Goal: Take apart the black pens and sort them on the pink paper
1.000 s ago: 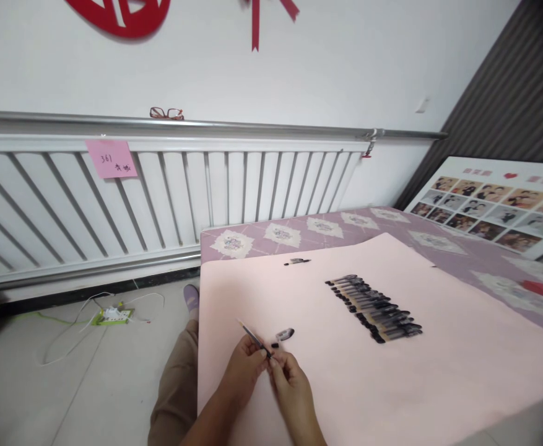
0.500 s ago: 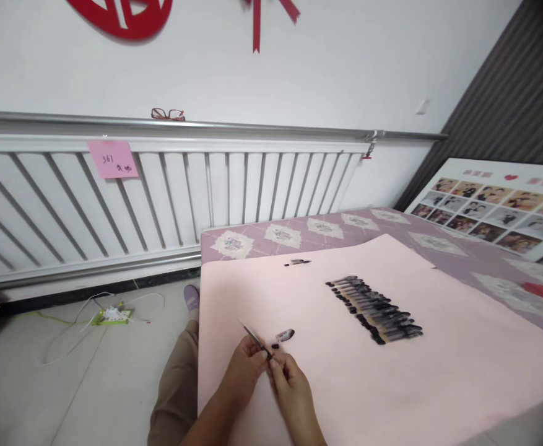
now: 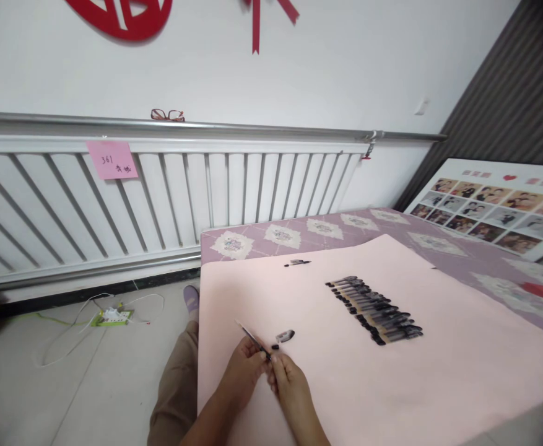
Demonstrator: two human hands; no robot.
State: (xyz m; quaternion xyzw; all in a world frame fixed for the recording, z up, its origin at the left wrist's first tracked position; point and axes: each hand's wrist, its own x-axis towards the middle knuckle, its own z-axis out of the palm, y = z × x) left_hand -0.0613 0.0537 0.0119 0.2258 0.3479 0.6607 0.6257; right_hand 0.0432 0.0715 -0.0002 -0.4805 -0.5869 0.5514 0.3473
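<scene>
My left hand point(image 3: 247, 367) is closed on a slim pen point(image 3: 251, 335), whose thin pale end points up and to the left. At the pen's dark lower end, the fingertips of my right hand point(image 3: 287, 378) are pinched, touching it. Just beyond my hands, a dark pen cap point(image 3: 285, 336) and a small black piece point(image 3: 275, 347) lie on the pink sheet point(image 3: 457, 371). To the right, several black pens point(image 3: 377, 310) lie side by side in a slanting row.
A few small dark pen parts point(image 3: 298, 262) lie near the sheet's far edge. Behind the purple patterned cover point(image 3: 303, 241) stands a white radiator point(image 3: 243, 186). A photo board point(image 3: 498, 204) leans at the right. A power strip point(image 3: 113, 317) with cables is on the floor.
My right hand has shifted slightly to the right and its fingers have changed position at the pen's lower end. The pen's thin end has moved slightly left.
</scene>
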